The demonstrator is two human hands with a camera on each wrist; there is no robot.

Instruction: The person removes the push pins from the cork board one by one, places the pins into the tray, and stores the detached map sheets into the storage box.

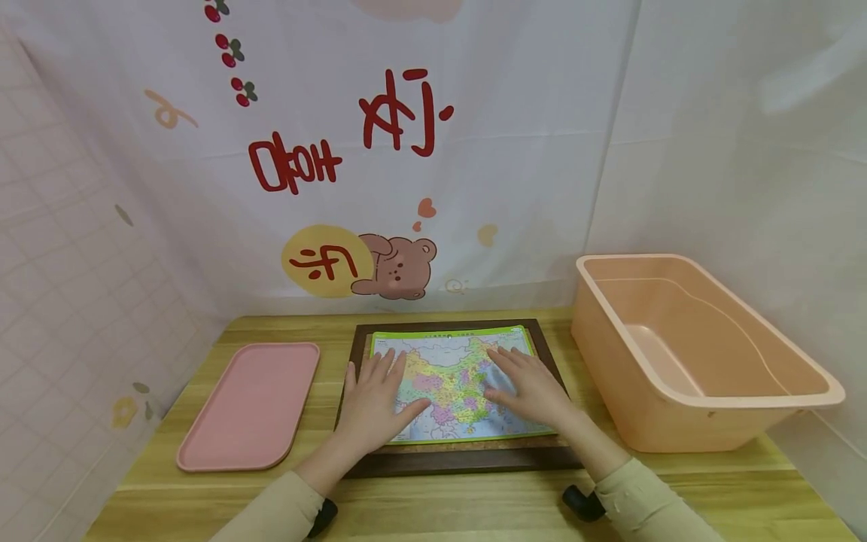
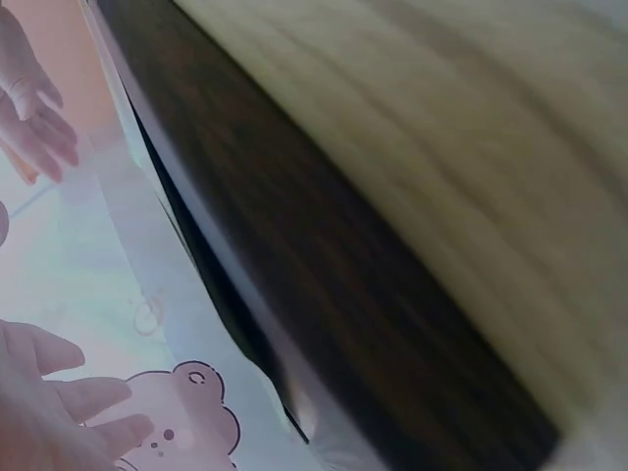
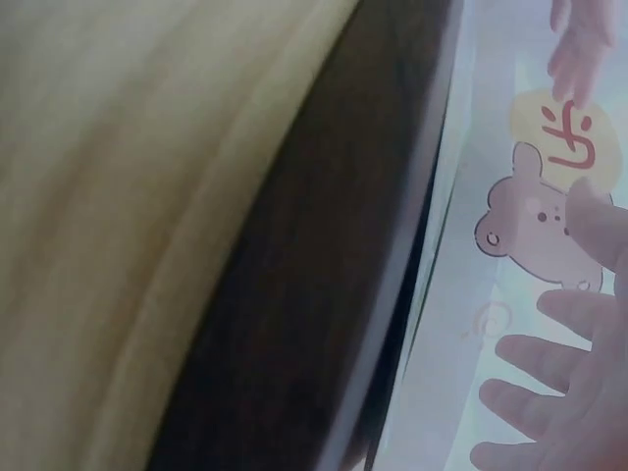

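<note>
A map (image 1: 452, 384) with a green border lies on a cork board (image 1: 474, 446) inside a dark wooden frame (image 1: 467, 461). My left hand (image 1: 375, 395) is spread over the map's left side, fingers straight and thumb out toward the middle. Over the right side, my right hand (image 1: 530, 385) has its fingers extended, pointing up and left. Neither hand holds a thing. In the left wrist view the left fingers (image 2: 93, 397) show beside the frame's dark edge (image 2: 324, 255). The right fingers (image 3: 535, 363) appear at the lower right of the right wrist view.
A pink tray (image 1: 254, 406) lies on the wooden table (image 1: 433, 508) left of the frame. On the right stands a deep peach tub (image 1: 637, 376). Behind the table hangs a white printed cloth (image 1: 515, 173) with a bear on it.
</note>
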